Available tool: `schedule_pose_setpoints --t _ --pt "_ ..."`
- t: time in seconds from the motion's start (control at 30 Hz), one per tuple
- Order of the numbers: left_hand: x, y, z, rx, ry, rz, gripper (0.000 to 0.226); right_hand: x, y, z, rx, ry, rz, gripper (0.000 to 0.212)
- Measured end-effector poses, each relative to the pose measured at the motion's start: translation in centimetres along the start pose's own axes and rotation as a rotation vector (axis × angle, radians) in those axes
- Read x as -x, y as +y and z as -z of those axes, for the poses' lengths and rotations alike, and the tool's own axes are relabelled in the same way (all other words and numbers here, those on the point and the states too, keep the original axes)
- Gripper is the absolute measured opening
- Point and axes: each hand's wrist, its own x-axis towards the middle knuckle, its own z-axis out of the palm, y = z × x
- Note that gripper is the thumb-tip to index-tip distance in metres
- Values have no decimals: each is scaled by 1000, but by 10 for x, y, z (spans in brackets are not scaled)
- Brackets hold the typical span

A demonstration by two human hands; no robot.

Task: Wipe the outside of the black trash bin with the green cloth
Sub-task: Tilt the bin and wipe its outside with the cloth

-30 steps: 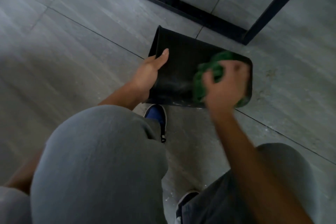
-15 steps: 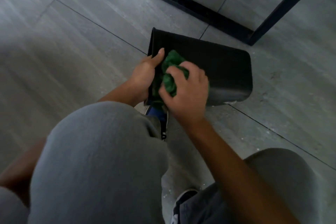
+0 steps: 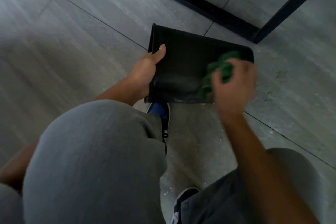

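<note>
The black trash bin (image 3: 183, 63) lies on its side on the grey tiled floor, a broad flat face turned up. My left hand (image 3: 145, 71) grips its left edge, thumb lying on the upper face. My right hand (image 3: 234, 85) holds the crumpled green cloth (image 3: 221, 68) against the right end of that face, near the rounded corner. The right hand and cloth are blurred by motion. The cloth's lower part is partly hidden under my fingers.
Black metal frame bars (image 3: 209, 3) run across the floor just behind the bin and meet at a corner (image 3: 258, 36). My knees in grey shorts (image 3: 98, 160) fill the foreground, a blue shoe (image 3: 159, 112) sits right below the bin.
My right hand swept the cloth from the bin's left side, next to my left hand, back across to the right end. My left hand kept its grip on the left edge.
</note>
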Motion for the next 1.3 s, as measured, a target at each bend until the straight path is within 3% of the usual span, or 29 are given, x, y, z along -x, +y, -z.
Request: schedule_pose_setpoints --t 0.07,0.2,0.3,0.43,0.57,0.73,0.9,1.0,1.13,1.3 --pt "-3 -2 3 -83 -14 -29 32 -13 35 11 33 72 -204 45" --pt "-8 -1 5 -190 23 -97 33 -7 43 13 25 11 -138 40" --pt "-11 8 18 -413 58 -167 33 -18 54 20 48 -83 -75 39" --pt "-7 18 14 -584 18 -191 35 -49 91 43 180 -156 -301 41" --pt "3 27 18 -592 -43 -167 28 -46 97 54 15 -99 -395 42" --pt "17 42 8 -676 -279 -233 25 -44 67 54 -198 14 -321 41" --pt "32 49 6 -805 -453 -345 50 -38 39 50 -251 -123 -95 37" --pt "44 33 8 -1010 -380 -428 62 -39 31 47 -276 -131 -92 35" --pt "45 23 10 -1101 -209 -518 23 -34 31 43 -307 -137 -133 37" --pt "48 45 2 -1060 -106 -625 27 -29 29 45 -329 -164 -145 37"
